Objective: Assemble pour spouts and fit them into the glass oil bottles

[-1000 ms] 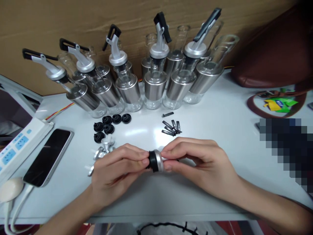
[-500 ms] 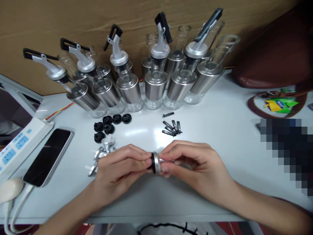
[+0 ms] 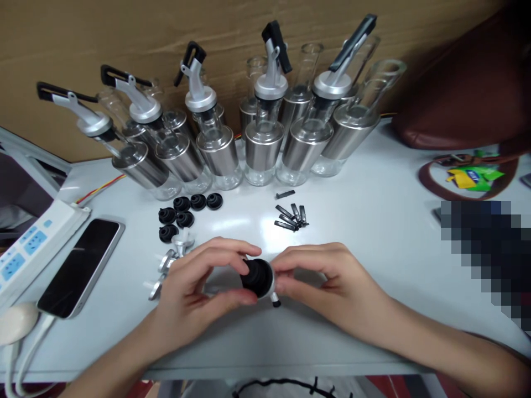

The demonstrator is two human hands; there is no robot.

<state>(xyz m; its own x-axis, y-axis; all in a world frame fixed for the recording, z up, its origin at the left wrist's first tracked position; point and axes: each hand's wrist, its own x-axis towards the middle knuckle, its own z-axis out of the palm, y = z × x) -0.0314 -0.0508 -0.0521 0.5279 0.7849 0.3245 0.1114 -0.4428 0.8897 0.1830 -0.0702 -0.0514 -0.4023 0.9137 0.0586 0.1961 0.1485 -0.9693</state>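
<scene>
Near the table's front edge, a silver pourer top with a black ribbed stopper (image 3: 258,277) is turned so the stopper faces the camera. My right hand (image 3: 323,276) pinches its silver rim from the right. My left hand (image 3: 207,276) curves round its left side, index fingertip on the black stopper and thumb at its lower edge. A short black-tipped spout (image 3: 275,299) pokes out below. Several black stoppers (image 3: 185,219) lie left of centre, with silver pourer parts (image 3: 168,260) partly behind my left hand. Small black strips (image 3: 286,215) lie beyond my right hand.
Glass bottles with steel sleeves (image 3: 265,146) line the back, several topped with silver pourers (image 3: 201,98). At left are a phone (image 3: 81,268) and a white power strip (image 3: 31,249). A brown leather bag (image 3: 452,105) and a yellow-green packet (image 3: 473,178) are at right.
The pourer has turned from edge-on to stopper facing the camera, with its black-tipped spout now showing below. My left fingers have spread from their pinch around the stopper.
</scene>
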